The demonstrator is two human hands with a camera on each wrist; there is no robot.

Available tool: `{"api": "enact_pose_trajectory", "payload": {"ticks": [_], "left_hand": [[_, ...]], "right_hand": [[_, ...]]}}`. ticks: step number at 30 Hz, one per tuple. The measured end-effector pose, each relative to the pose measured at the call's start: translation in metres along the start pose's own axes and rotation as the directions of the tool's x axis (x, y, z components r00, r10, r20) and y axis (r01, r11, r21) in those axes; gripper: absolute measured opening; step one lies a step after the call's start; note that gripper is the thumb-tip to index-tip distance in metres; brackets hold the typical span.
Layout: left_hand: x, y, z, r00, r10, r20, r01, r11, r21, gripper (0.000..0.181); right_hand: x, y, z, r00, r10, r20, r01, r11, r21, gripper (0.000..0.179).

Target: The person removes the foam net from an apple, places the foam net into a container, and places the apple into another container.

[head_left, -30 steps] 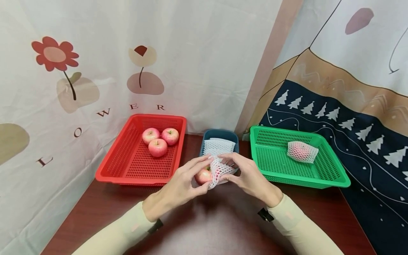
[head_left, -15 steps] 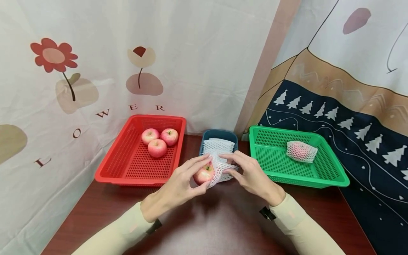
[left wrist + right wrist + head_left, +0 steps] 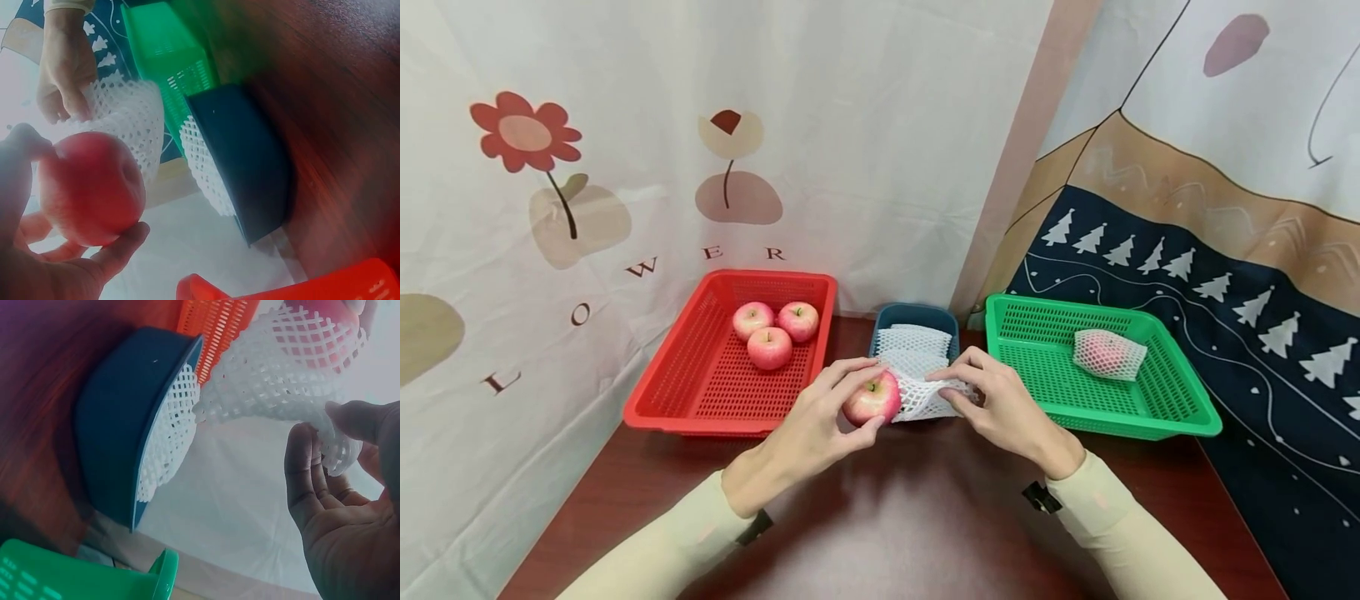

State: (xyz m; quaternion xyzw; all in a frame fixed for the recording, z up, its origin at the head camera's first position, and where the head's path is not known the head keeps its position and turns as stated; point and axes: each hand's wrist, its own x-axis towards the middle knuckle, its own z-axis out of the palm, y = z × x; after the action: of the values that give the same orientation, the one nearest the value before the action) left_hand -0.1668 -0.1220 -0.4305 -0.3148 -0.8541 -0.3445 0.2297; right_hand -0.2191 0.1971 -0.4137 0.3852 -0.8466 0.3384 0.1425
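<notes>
My left hand grips a red apple, thumb below and fingers over its far side. A white foam net sleeve covers the apple's right side, most clearly in the right wrist view. With thumb and fingers, my right hand pinches the sleeve's loose right end. In the left wrist view the apple has its left-hand side bare, and the foam net spreads behind it. Both hands are above the near side of a dark blue box.
Several foam nets lie in the blue box. To the left, a red basket holds 3 bare apples. A green basket on the right contains an apple in a net. Curtains hang behind the brown table.
The left hand has shifted slightly left with the apple, and the right hand has moved right. The net is stretched out sideways, and more of the apple shows.
</notes>
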Motion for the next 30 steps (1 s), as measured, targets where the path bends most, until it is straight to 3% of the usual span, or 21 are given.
{"api": "enact_pose_trajectory", "payload": {"ticks": [9, 17, 30], "left_hand": [[0.002, -0.005, -0.007, 0.999, -0.025, -0.025, 0.025, 1.000, 0.010, 0.068], [0.003, -0.008, -0.016, 0.997, -0.073, -0.021, 0.073, 0.997, -0.005, 0.071], [0.002, -0.021, -0.024, 0.999, -0.010, -0.032, 0.014, 0.991, 0.134, 0.068]], "right_hand": [[0.005, 0.002, -0.001, 0.999, 0.012, -0.039, -0.012, 1.000, -0.015, 0.022], [0.010, 0.004, -0.003, 0.995, 0.098, -0.033, -0.100, 0.994, -0.046, 0.023], [0.026, 0.008, -0.003, 0.971, 0.168, -0.172, -0.187, 0.977, -0.103, 0.014]]}}
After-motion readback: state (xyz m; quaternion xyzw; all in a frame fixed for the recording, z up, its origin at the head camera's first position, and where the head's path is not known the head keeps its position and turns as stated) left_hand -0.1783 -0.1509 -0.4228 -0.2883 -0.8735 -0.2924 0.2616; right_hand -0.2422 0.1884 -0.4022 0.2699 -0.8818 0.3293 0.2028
